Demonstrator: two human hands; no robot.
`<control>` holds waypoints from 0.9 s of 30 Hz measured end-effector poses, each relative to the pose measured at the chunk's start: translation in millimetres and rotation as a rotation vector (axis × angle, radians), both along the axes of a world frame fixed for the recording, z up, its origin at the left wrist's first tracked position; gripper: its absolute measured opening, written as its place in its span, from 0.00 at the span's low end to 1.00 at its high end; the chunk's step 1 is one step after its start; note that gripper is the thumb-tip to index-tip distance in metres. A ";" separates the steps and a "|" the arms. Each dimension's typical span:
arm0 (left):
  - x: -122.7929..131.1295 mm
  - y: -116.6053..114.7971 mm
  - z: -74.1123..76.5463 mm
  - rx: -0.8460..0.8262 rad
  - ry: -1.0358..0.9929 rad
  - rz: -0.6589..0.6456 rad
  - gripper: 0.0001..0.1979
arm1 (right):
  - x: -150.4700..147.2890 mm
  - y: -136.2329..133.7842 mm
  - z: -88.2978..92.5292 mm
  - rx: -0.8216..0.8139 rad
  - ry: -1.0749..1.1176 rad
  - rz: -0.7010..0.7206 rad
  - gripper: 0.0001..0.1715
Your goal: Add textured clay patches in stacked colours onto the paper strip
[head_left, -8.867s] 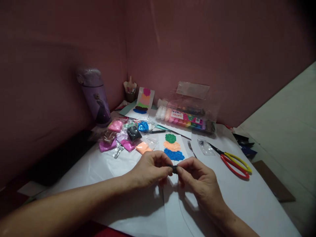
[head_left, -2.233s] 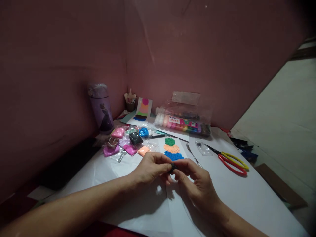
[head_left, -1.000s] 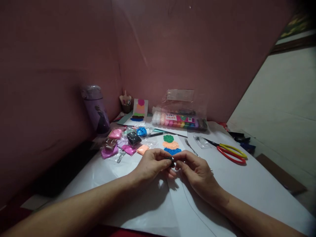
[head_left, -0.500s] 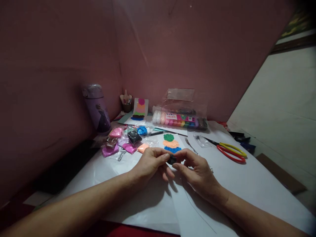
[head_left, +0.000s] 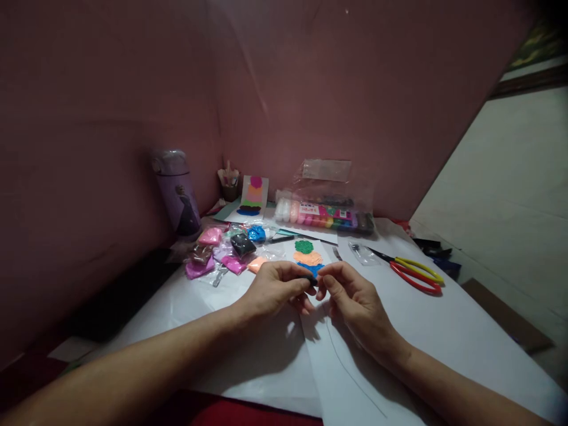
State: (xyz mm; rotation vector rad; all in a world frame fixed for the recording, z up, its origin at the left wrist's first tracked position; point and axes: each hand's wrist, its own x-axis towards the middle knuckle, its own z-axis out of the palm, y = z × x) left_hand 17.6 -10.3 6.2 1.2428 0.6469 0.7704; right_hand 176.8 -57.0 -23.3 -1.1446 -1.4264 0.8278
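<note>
Head view: the left hand (head_left: 270,290) holds a small black piece (head_left: 313,282) pinched between thumb and forefinger, above the white-covered desk (head_left: 452,343). The right hand (head_left: 359,299) is at the other side of the piece, thumb and forefinger bent and narrowly set; whether these fingers touch the piece cannot be told. Directly beyond the hands lie three textured patches on white paper: a green patch (head_left: 304,247) farthest, an orange patch (head_left: 307,258) in the middle, and a blue patch (head_left: 310,269) nearest, partly covered by the fingers. A thin curved line (head_left: 355,378) runs over the paper on the near side. To the right of the patches are a fork (head_left: 336,254), partly hidden by the right hand, and scissors (head_left: 417,275) with one red and one yellow handle. To the left is a heap of clear packets (head_left: 233,264) with coloured contents. Farther back stand a purple bottle (head_left: 178,198) and a multicoloured pack (head_left: 323,218), the latter near the wall
</note>
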 end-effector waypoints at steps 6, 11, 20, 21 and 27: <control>0.9 2.2 -8.9 -0.006 -0.048 0.000 0.15 | -2.6 -0.2 -2.2 -0.007 -0.097 0.008 0.10; -1.2 6.1 -14.6 -0.029 -0.148 -0.094 0.19 | -1.3 3.0 0.2 -0.039 -0.038 0.009 0.11; -5.1 6.8 -9.7 -0.034 -0.048 -0.067 0.18 | -1.3 -0.7 2.9 -0.022 -0.062 0.027 0.09; -4.6 6.2 -9.9 -0.033 -0.037 -0.060 0.17 | -1.4 -1.7 2.6 0.005 -0.107 0.017 0.08; -0.7 3.3 -12.5 -0.012 0.023 0.024 0.14 | -3.5 -6.1 3.9 0.167 -0.334 0.060 0.04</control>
